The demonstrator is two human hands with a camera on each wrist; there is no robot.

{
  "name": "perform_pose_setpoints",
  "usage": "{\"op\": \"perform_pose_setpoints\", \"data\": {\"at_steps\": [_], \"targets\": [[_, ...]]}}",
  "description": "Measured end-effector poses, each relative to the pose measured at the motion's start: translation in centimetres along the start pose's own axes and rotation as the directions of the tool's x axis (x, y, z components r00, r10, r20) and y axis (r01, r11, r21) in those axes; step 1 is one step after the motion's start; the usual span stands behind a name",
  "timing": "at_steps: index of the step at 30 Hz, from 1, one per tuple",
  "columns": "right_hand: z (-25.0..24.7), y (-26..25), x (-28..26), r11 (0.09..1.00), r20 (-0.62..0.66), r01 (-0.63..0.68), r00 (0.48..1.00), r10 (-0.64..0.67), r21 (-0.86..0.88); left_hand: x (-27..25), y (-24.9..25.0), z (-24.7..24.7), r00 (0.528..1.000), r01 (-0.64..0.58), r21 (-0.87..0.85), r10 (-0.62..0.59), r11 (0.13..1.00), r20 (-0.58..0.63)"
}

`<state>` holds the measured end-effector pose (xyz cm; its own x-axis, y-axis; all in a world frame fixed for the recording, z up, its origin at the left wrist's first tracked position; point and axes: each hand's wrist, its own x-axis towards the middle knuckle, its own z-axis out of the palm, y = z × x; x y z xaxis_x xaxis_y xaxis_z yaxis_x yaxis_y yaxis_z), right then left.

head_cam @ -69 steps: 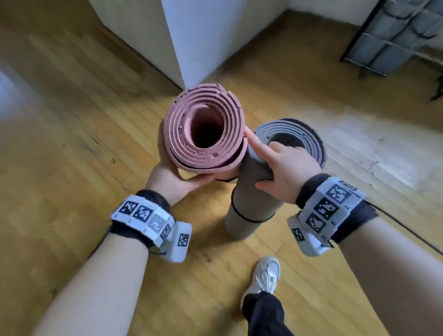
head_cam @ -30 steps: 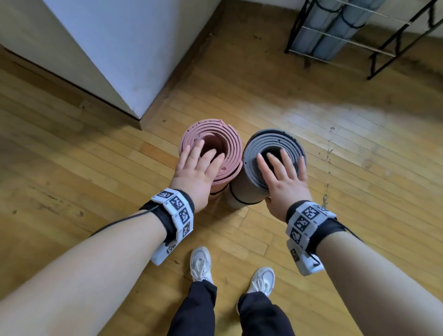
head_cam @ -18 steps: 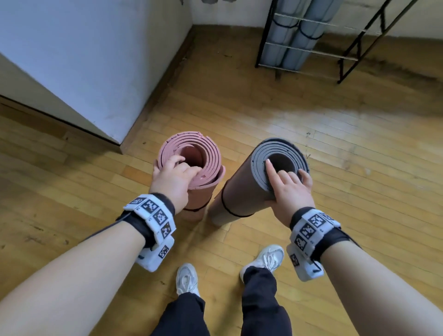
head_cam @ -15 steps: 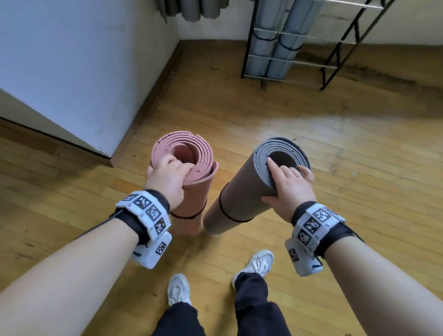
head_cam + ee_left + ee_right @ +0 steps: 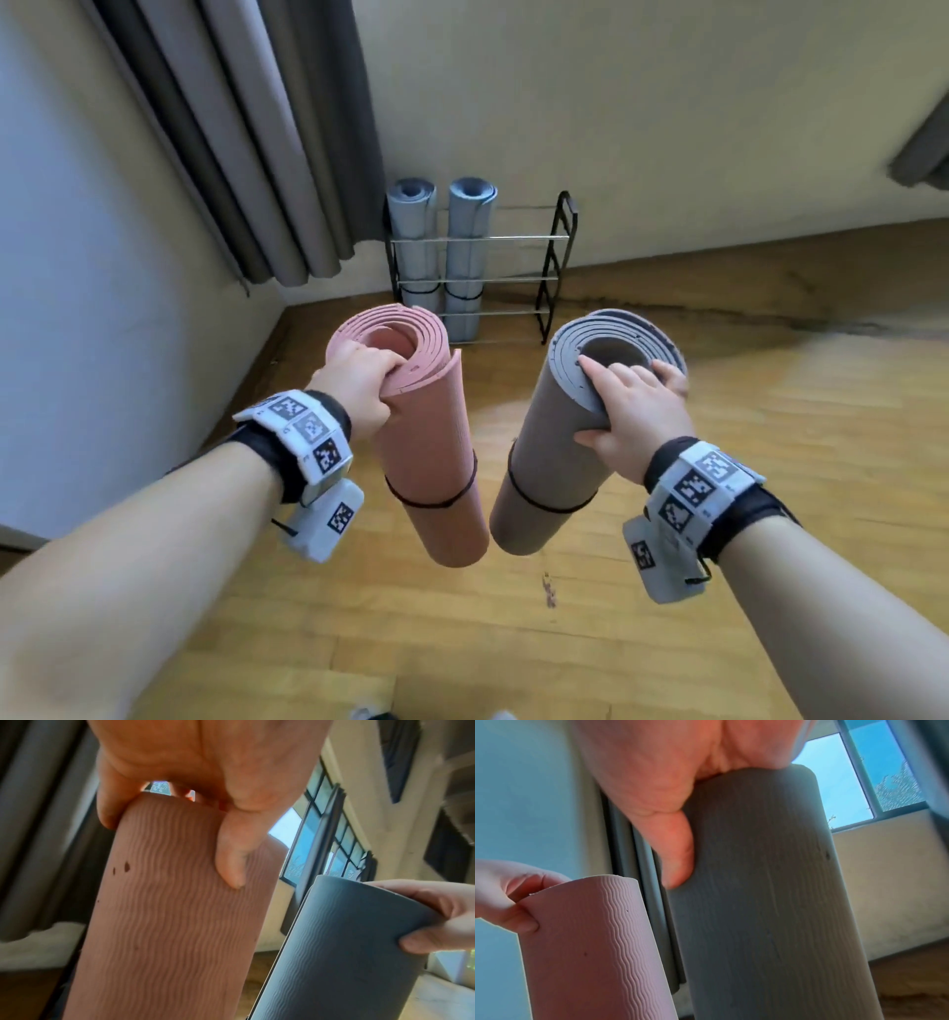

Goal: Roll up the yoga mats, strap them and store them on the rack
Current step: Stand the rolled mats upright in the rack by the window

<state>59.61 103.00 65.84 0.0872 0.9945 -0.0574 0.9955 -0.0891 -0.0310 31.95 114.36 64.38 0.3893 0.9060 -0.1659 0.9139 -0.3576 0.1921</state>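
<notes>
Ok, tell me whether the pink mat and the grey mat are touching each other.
Cannot tell. In the head view the lower ends of the pink mat and the grey mat meet or overlap, with no clear gap or contact; both wrist views show only their separated upper parts.

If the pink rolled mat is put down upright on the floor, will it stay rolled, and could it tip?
The pink mat probably stays rolled: a black strap circles it. It looks light, since the left hand carries it by pinching only its top edge. Tall and narrow, it could tip.
</notes>
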Motion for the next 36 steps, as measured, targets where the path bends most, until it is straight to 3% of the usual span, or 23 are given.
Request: {"op": "perform_pose_setpoints", "data": {"at_steps": [9, 17, 24, 36], "targets": [[-6.8, 6.4, 8.3, 0.996, -0.168, -0.088, 0.982, 0.088, 0.007, 11.4, 6.7, -7.2, 0.975, -0.156, 0.002, 0.155, 0.988, -0.159], [-12.1, 10.3, 22.5, 0.996, -0.199, -0.083, 0.977, 0.079, -0.013, 26.8, 9.3, -13.7, 0.948, -0.283, -0.023, 0.276, 0.959, -0.155], [-18.9, 13.4, 33.4, 0.994, -0.264, -0.101, 0.961, 0.085, -0.044, 37.6, 12.2, -22.2, 0.894, -0.383, 0.024, 0.377, 0.923, -0.241], [-29.2, 20.5, 52.1, 0.996, -0.379, -0.018, 0.925, -0.016, -0.086, 54.9, 16.3, -33.9, 0.859, -0.352, 0.036, 0.338, 0.935, -0.383]]}}
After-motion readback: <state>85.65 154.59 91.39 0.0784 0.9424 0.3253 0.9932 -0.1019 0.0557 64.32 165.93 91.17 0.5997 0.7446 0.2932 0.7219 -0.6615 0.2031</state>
